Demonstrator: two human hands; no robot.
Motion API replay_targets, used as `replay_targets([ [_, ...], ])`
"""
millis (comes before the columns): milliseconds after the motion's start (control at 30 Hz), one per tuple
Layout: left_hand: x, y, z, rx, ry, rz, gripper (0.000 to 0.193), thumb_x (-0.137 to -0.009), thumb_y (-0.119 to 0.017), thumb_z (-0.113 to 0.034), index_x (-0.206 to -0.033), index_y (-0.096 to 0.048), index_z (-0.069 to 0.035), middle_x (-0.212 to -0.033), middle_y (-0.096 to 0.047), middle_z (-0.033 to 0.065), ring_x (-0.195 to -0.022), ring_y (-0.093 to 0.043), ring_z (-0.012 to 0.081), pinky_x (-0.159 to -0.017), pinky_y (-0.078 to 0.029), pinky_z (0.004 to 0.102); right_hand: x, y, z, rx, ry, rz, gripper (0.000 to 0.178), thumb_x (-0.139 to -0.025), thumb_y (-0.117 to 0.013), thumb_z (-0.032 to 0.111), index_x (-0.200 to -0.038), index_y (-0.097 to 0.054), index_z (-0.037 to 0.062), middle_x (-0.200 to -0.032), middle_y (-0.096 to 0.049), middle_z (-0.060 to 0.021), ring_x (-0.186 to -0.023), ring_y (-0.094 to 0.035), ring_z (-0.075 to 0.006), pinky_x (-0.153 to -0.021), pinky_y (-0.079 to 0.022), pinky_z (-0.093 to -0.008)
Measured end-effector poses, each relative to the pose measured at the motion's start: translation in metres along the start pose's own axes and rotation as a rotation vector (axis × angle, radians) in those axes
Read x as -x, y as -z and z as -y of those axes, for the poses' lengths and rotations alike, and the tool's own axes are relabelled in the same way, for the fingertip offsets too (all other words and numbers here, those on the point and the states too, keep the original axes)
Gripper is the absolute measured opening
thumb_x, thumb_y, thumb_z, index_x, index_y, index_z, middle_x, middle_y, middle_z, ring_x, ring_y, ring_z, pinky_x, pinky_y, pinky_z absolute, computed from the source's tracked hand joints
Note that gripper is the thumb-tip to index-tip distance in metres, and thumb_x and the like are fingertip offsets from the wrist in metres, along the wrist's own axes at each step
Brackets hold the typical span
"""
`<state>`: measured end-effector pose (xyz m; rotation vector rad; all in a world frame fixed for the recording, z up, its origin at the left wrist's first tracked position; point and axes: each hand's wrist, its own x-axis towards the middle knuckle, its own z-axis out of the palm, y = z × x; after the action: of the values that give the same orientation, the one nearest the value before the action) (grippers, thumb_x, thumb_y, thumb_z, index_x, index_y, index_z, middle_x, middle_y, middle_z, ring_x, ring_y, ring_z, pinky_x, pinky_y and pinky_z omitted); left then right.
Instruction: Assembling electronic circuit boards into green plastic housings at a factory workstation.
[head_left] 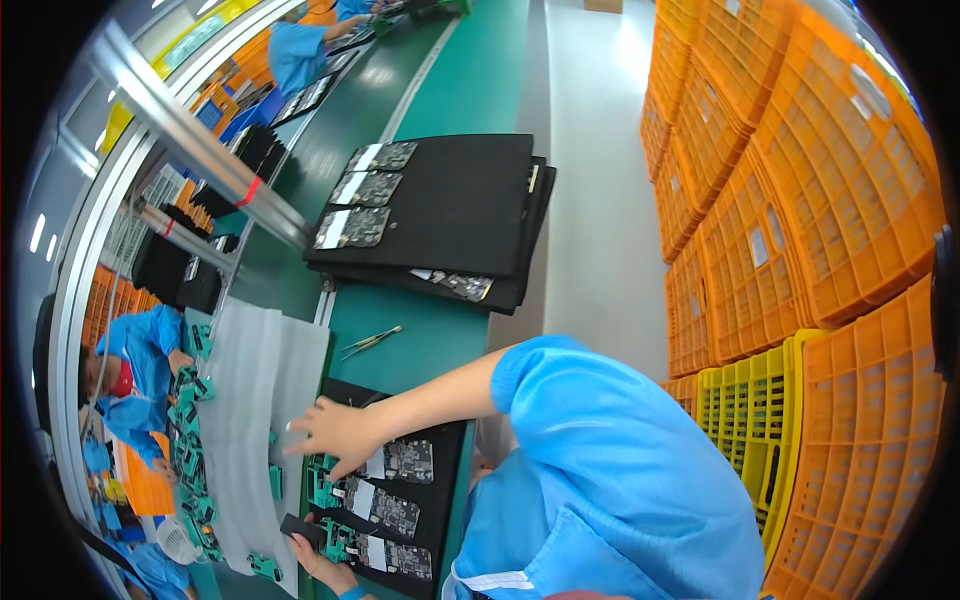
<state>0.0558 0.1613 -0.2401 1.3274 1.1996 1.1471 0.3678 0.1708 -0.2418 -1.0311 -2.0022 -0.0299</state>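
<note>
My right hand [345, 430] reaches over the bench with its fingers spread, beside a green plastic piece [322, 488] and the edge of a grey sheet [258, 390]. Nothing shows in its grip. Lower in the view, my left hand [322, 568] is closed on a small black rectangular piece [303, 530], next to another green piece [340, 542]. Three circuit boards [395, 512] with white patches lie in a column on a black foam board [452, 470]; the green pieces sit at their ends. My right forearm passes above the board's upper part.
Tweezers [372, 342] lie on the green bench. Beyond them is a stack of black boards [460, 215] carrying circuit boards. Green parts [190, 440] line the grey sheet's far side, where a co-worker [140, 360] sits. Orange crates [750, 250] are piled at right; a metal post [215, 150] rises at left.
</note>
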Motion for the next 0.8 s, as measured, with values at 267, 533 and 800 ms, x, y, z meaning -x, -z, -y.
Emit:
replay_targets([
  [267, -0.008, -0.004, 0.014, -0.351, -0.181, -0.282, 0.045, -0.101, -0.055, -0.036, -0.123, -0.055, 0.003, -0.116, -0.057, 0.0098, -0.103, -0.053, 0.0182, -0.093, -0.041, 0.0335, 0.001, -0.010, -0.017, 0.064, -0.093, 0.499, 0.067, -0.071, -0.077, 0.054, -0.129, -0.060, 0.0245, -0.116, -0.063, -0.0075, -0.115, -0.052, -0.0312, -0.087, -0.039, -0.0509],
  [533, 0.020, 0.032, 0.053, -0.510, -0.320, -0.114, 0.048, -0.103, -0.049, -0.032, -0.140, -0.051, -0.003, -0.133, -0.057, 0.0184, -0.123, -0.053, 0.0294, -0.108, -0.037, 0.0375, 0.020, 0.002, 0.013, 0.043, -0.150, 0.498, 0.060, -0.070, -0.075, 0.061, -0.113, -0.071, 0.0194, -0.108, -0.065, -0.0130, -0.115, -0.051, -0.0334, -0.085, -0.039, -0.0551],
  [800, 0.060, -0.059, -0.015, -0.257, -0.037, 0.114, 0.044, -0.103, -0.052, -0.030, -0.130, -0.052, 0.005, -0.125, -0.058, 0.0110, -0.112, -0.053, 0.0187, -0.100, -0.039, 0.0330, -0.009, -0.016, 0.025, 0.124, -0.261, 0.763, 0.068, -0.065, -0.075, 0.068, -0.110, -0.073, 0.0173, -0.110, -0.065, -0.0138, -0.116, -0.052, -0.0334, -0.080, -0.043, -0.0542],
])
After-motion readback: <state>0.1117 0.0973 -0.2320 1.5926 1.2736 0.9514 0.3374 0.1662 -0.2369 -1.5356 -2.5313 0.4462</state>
